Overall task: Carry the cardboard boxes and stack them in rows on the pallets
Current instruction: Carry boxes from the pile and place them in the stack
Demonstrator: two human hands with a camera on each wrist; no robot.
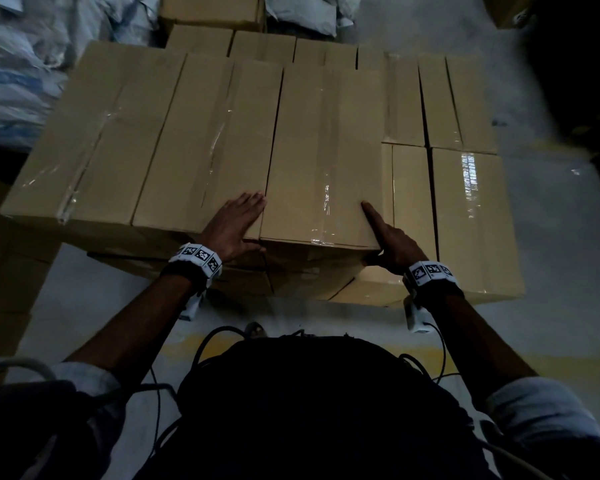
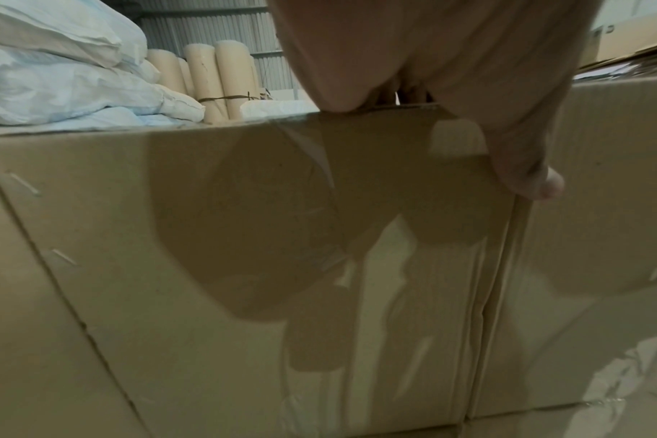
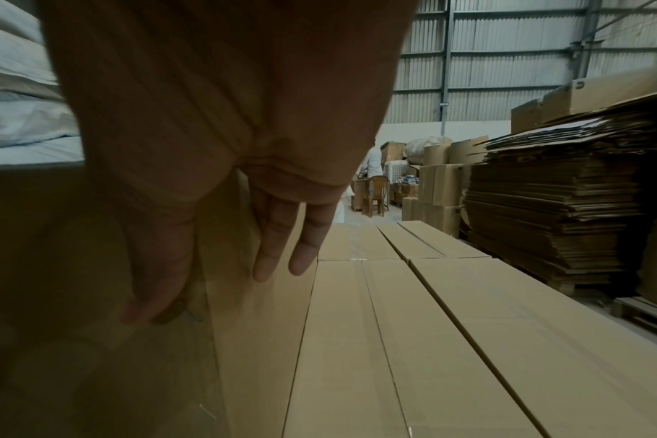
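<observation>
Your left hand (image 1: 238, 225) lies flat, fingers straight, on the top of the neighbouring box (image 1: 201, 140), at the seam with the box (image 1: 323, 157) you are seating. Your right hand (image 1: 392, 242) presses that box's right face with straight fingers, thumb along the top edge. Neither grip is closed on anything; both only push.

The box sits in the upper row, its right side standing above the lower boxes (image 1: 465, 216) beside it. Its near end appears to overhang the layer beneath, though that area is dark and you cannot confirm this.

Hazards from this position:

- Pinch. The left fingers (image 1: 255, 200) lie at the seam. If the right hand drives the box sideways, the gap closes on them. Withdraw them first.
- Misaligned row. A push near one end only will probably skew the box, leaving a wedge gap.
- Tipping. If the near end does overhang, downward load there could rock the box towards you.
- Snagging. Cables (image 1: 430, 348) hang from your wrists close to the box corners; a sudden pull-back could catch them.
</observation>
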